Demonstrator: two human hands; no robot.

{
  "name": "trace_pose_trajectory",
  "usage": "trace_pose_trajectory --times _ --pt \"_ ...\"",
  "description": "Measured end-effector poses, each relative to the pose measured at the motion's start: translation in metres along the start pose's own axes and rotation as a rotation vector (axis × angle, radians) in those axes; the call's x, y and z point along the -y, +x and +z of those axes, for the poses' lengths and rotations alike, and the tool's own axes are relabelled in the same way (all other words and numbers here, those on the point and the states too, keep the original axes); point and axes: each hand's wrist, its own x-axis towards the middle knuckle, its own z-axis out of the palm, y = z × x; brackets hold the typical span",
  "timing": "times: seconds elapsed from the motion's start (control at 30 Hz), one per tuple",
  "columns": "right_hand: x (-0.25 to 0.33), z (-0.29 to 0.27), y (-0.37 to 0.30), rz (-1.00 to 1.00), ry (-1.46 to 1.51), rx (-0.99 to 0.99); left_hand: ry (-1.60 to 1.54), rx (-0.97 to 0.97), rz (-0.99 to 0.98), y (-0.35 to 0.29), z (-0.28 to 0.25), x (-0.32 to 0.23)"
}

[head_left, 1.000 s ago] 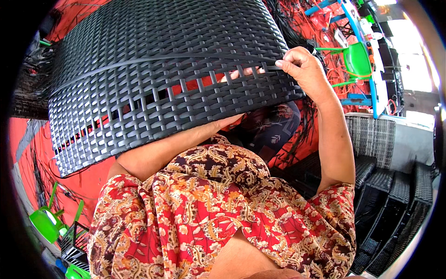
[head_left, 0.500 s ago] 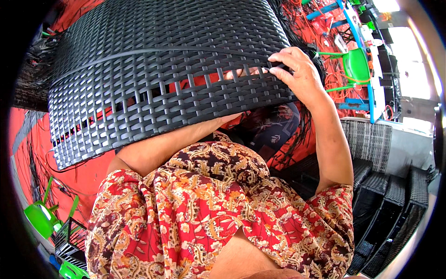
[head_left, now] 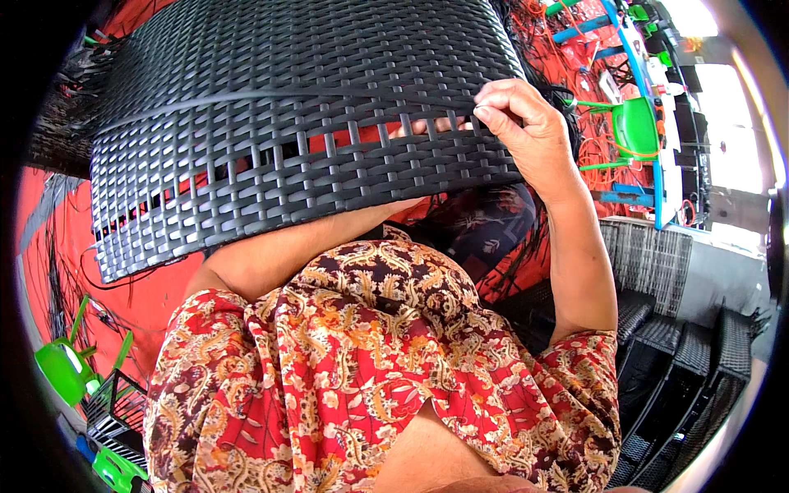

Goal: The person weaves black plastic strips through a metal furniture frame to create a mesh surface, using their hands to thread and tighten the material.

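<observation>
A large black woven wicker panel (head_left: 312, 57) spans the upper middle, above my lap. An open gap (head_left: 238, 164) with bare crosswise strands runs along its near part. Over the weave lies a long flat black plastic strip (head_left: 246, 94), curving toward the right edge. There my right hand (head_left: 532, 131) pinches the strip's right part between thumb and bent fingers. My left hand (head_left: 423, 127) is under the panel; parts of its fingers show through the right end of the gap. The rest of that hand is hidden, and its grip cannot be made out.
Red sheeting (head_left: 123, 316) covers the floor, with black strands scattered on it. Green chairs stand at left (head_left: 66, 370) and right (head_left: 634, 127). A blue-framed table (head_left: 641, 49) is at upper right. Black woven furniture (head_left: 690, 353) stands at lower right.
My right thumb and fingers have closed together at the panel's right edge; they were farther apart before. My left fingers show a little farther left in the gap. The view has shifted slightly.
</observation>
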Motion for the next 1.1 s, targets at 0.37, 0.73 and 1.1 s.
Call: trace_pose_trajectory --times 0.37,0.73,1.1 --pt "-0.009 -0.018 0.007 0.407 0.148 0.345 0.336 -0.234 0.171 -0.022 0.031 0.017" --pt "0.003 -0.015 0.005 0.376 -0.134 0.071 0.635 -0.280 0.258 -0.014 0.037 0.031" --pt "0.011 0.000 -0.001 0.181 -0.292 0.133 0.638 -0.227 0.234 -0.026 0.041 0.026"
